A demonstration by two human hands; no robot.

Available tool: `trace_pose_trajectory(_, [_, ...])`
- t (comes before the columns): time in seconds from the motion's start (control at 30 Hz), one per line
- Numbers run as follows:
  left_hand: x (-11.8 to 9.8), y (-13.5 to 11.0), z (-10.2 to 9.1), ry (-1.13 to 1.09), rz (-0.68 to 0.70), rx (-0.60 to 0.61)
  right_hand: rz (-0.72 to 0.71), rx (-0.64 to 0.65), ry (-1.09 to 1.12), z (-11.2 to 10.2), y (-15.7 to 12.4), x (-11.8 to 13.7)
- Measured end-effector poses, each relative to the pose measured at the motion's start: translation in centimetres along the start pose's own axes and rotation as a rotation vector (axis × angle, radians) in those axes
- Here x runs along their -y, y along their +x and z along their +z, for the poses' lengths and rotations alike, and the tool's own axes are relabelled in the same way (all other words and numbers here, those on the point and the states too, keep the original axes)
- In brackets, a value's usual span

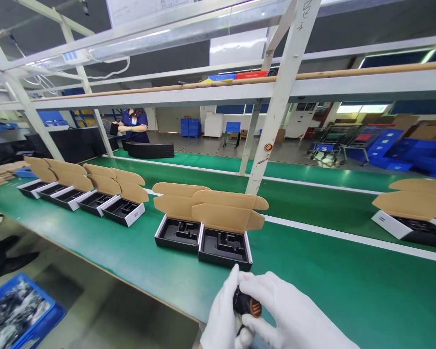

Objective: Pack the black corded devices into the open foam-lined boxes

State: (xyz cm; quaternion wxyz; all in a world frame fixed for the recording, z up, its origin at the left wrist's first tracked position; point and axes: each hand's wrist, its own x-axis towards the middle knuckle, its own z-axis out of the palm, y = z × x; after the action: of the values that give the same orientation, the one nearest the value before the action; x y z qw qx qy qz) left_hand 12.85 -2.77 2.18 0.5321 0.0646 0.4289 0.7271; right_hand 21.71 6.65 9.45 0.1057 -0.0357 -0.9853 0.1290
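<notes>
Blue crate: a blue plastic crate (16, 310) of dark bagged parts on the floor, at 9 o'clock from the hands.
Nearby person: a dark trouser leg and black shoe (7, 257) at the belt's near edge, at 9 to 10 o'clock.
Box row: four open black boxes (111, 208) with kraft-brown flaps raised, side by side on the green belt (330, 291), at 10 o'clock.
Far co-worker: a person in a navy top (132, 126) at 11 o'clock beyond the white steel rack (283, 92), holding a flat black item.
Nearest boxes: two open black boxes (223, 247) with moulded black inserts, touching each other, just left of 12 o'clock and close ahead of the hands.
Left hand: white-gloved left hand (221, 310), closed on the part's left side, thumb raised.
Held part: a small black cylindrical part (247, 304) with an orange ribbed end, held between both hands above the belt's near edge, partly hidden by the gloves.
Right hand: white-gloved right hand (290, 310), fingers curled over the part from the right, closed on it.
Right box: an open black box (410, 225) at the picture's right edge, at 2 o'clock, well apart from the hands.
Far right: a wire trolley (334, 145) at 1 o'clock and stacked blue crates (417, 160) at 2 o'clock, beyond the belt.
</notes>
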Motion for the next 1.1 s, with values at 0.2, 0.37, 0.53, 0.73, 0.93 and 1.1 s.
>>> trace_pose_trajectory(0.2, [-0.2,-2.6,-1.1,0.122,0.198,-0.017,-0.024,-0.108,-0.094,0.0,0.4,0.5])
trace_pose_trajectory(0.37, [-2.3,-2.9,0.4,-0.015,0.274,0.231,0.025,-0.163,0.203,-1.5,-0.2,1.1])
trace_pose_trajectory(0.53, [-2.9,-3.1,0.7,-0.04,0.342,0.313,-0.006,-0.187,0.256,-1.7,-0.6,1.0])
trace_pose_trajectory(0.73, [-3.0,-3.4,-1.5,0.233,0.374,0.041,-0.101,-0.395,0.166,-1.1,-0.7,-0.4])
trace_pose_trajectory(0.93, [-4.3,-3.7,-2.1,0.396,0.449,0.045,-0.166,-0.426,0.23,-1.2,-1.1,-0.4])
trace_pose_trajectory(1.1, [-0.5,0.1,-5.4,0.267,0.091,0.185,-0.213,-0.55,0.07,-1.1,0.1,-2.7])
